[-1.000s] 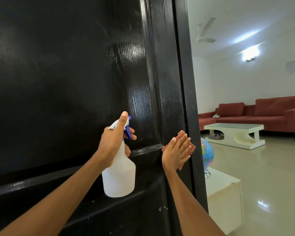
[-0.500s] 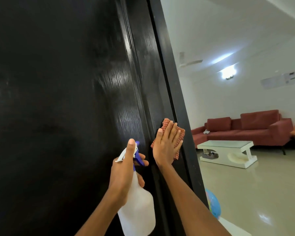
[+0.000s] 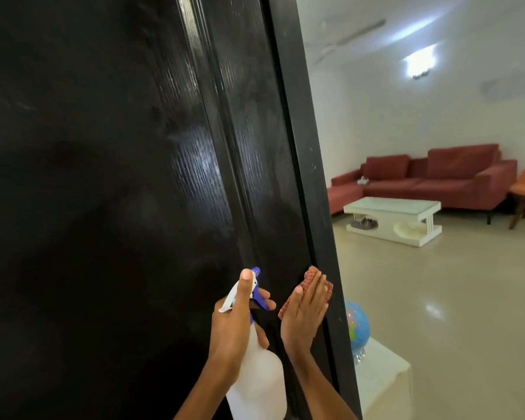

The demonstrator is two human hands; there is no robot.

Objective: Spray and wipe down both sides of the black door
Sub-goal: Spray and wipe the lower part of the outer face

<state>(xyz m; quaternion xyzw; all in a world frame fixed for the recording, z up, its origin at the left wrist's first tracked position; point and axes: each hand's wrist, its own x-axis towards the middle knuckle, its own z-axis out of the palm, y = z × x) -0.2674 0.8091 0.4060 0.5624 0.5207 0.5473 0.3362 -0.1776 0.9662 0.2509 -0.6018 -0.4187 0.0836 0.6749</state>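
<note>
Fills most of the view, the black door, shiny, with its top and bottom cut off by the picture. Hard to make out any wet spots on it; only pale streaks of light on the wood grain. Low down, left hand wrapped around the neck of the white spray bottle, grip closed tight on it, thumb up along the back of the white and blue spray head, one finger curled at the front. Bottom of the bottle cut off by the lower edge. Just beside it, right hand flat, fingers straight and close together, pressing the red checked cloth onto the door next to its right edge. Most of the cloth hidden under the hand; only bits peeking out at the top and left. Both forearms cut off at the bottom. Past the door edge, a blue globe half hidden by the door, standing on a white surface. Farther back, a white coffee table and a red sofa, a bit blurry. Compared with half a second ago: cloth hand now lower on the door and level with the bottle hand, not above it; more of the globe in sight.
</note>
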